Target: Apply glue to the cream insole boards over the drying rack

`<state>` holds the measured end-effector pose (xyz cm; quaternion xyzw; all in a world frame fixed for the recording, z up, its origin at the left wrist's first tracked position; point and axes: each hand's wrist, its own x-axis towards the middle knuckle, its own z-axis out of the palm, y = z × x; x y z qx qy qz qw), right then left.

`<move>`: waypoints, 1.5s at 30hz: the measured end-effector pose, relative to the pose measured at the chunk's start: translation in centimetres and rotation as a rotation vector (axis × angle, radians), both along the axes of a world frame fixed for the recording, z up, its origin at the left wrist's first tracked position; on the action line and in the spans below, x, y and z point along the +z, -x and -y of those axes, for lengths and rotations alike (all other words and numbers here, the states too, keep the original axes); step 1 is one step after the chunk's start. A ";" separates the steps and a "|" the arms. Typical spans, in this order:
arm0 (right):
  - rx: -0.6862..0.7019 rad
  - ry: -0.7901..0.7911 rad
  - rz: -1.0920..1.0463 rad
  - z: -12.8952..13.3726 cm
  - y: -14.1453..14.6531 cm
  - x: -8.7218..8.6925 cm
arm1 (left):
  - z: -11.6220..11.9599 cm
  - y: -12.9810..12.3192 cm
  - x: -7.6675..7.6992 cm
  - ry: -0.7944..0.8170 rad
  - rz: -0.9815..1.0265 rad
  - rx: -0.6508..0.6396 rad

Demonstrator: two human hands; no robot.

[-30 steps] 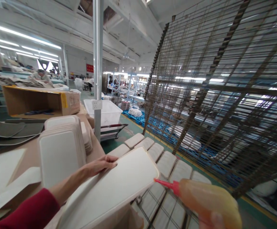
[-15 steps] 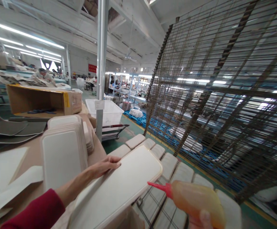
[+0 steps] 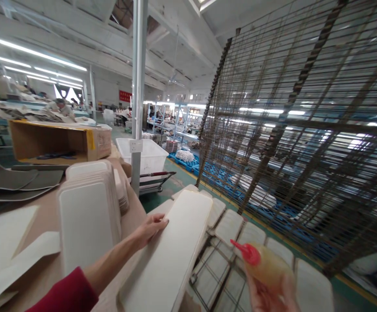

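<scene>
My left hand (image 3: 154,227) grips the left edge of a long white panel with rounded corners (image 3: 172,242), thumb on top and fingers mostly out of sight beneath. The panel is tilted over a wire rack. In my right hand (image 3: 271,294), at the lower right, is a squeeze bottle (image 3: 269,264) of amber liquid with a red nozzle. Its tip points up and left, apart from the panel. Left of my forearm, a stack of similar white panels (image 3: 84,216) leans upright on the brown table (image 3: 133,212).
Several pale panels (image 3: 229,225) lie on the wire rack (image 3: 208,273) below. A tall wire-mesh frame (image 3: 273,121) stands at the right. Beyond the table are an open cardboard box (image 3: 100,143), a metal post (image 3: 136,95) and a white bin (image 3: 152,156). A person (image 3: 60,106) bends over work far left.
The panel has swung to a steeper angle, its far end shifting left. My right hand has drawn the bottle right, so its nozzle is farther from the panel's edge.
</scene>
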<state>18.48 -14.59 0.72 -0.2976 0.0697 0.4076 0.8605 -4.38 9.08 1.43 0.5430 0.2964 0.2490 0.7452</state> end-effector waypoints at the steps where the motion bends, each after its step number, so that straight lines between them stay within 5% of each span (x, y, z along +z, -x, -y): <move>1: -0.030 -0.007 -0.011 0.0 -0.7 0.7 | 0.3 0.0 -0.1 0.015 -0.020 0.025; 8: -0.290 0.107 0.277 -1.6 -0.8 5.0 | 3.0 0.4 0.4 0.082 -0.062 0.073; 13: -0.250 0.093 0.528 -1.9 -1.6 3.8 | 4.0 1.0 1.4 0.149 -0.047 0.053; 30: -0.305 0.082 0.660 -2.4 -3.8 2.6 | 4.4 1.3 2.2 0.202 -0.022 0.030; 45: -0.287 0.178 0.748 -2.2 -2.4 2.4 | 3.3 1.4 1.6 0.208 -0.010 0.033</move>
